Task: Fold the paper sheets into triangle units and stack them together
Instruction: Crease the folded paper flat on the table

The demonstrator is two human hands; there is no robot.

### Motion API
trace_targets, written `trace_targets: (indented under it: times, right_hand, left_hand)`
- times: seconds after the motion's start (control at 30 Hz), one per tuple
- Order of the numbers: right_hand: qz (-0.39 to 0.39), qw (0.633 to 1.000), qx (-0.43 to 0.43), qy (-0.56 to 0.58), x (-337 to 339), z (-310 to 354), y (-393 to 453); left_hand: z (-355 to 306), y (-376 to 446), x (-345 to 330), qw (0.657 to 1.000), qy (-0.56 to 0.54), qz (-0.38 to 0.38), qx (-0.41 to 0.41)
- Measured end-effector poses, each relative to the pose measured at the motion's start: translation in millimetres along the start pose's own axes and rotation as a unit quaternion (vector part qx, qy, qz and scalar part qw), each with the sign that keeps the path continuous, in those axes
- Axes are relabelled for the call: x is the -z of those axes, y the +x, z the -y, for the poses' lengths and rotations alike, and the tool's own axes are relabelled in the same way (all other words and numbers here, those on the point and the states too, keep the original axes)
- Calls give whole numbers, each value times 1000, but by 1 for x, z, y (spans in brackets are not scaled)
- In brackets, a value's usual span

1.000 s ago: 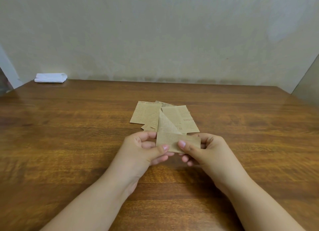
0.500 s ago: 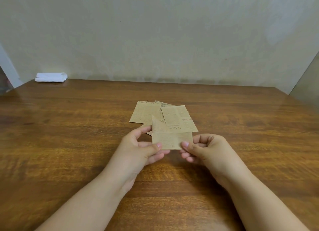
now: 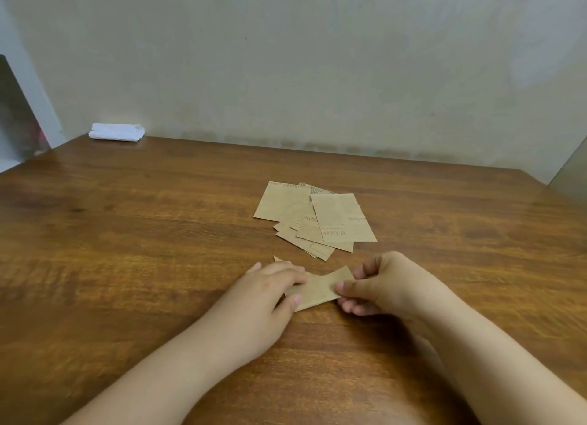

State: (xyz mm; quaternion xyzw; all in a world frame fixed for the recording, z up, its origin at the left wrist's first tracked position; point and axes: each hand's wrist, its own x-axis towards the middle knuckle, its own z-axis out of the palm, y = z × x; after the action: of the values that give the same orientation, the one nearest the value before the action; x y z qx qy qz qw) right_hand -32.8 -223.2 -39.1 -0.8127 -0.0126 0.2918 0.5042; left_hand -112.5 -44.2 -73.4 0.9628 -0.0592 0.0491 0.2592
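From the head camera, the folded sheet (image 3: 317,289) that was held up in front of the paper pile half a second ago now lies low on the wooden table (image 3: 127,234), nearer the person, and it looks narrower, a strip rather than the taller rectangle seen before. The pile of loose brown sheets (image 3: 317,218), earlier partly hidden behind the raised paper, shows in full just beyond both hands.

The left hand (image 3: 270,294) lies palm down over the strip's left end, fingers fairly straight and pressing it flat, thumb at the near edge. The right hand (image 3: 381,285) pinches the strip's right end between thumb and curled fingers; whether that end is lifted off the wood is hard to judge, as the view is slightly blurred.

The strip's long axis runs left to right, its right end angled a little away from the person. A folded white cloth (image 3: 117,132) sits at the far left corner by the wall.
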Motion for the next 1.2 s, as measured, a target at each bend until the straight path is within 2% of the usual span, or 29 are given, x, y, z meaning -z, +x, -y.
trace_targets:
  times: [0.07,0.17,0.27,0.4,0.47,0.53,0.6,0.7,0.8,0.97,1.2]
  right_hand:
    - [-21,999,4,-44,-1,-1,-1]
    - [-74,981,27,-177,-2,-2,-4]
    - [-144,943,52,-296,-4,-7,-8]
    - [-231,872,80,-425,-6,-14,-13]
    - [-253,852,165,-428,-8,-18,-17]
    - [-218,830,299,-418,-14,-23,-19]
    - [-143,818,374,-412,-20,-27,-24]
    - [-65,818,398,-411,-20,-34,-26]
    - [-47,805,420,-417,-12,-39,-31]
    - [-12,759,434,-486,-9,-36,-34]
    - [-11,738,427,-522,-10,-36,-37]
  left_hand:
    - [3,1,-1,1000,-4,-1,5]
    - [5,1,-2,1000,-13,-5,7]
    - [8,2,-3,1000,-14,-7,10]
    - [8,2,-4,1000,-8,-9,13]
    - [8,1,-4,1000,-4,-7,10]
    - [6,0,-5,1000,0,-4,4]
    - [5,1,-5,1000,11,-1,1]
    - [5,2,-5,1000,13,-6,3]
    - [5,1,-5,1000,5,-8,6]
    - [6,2,-6,1000,3,-12,11]
    - [3,2,-7,1000,11,-18,17]
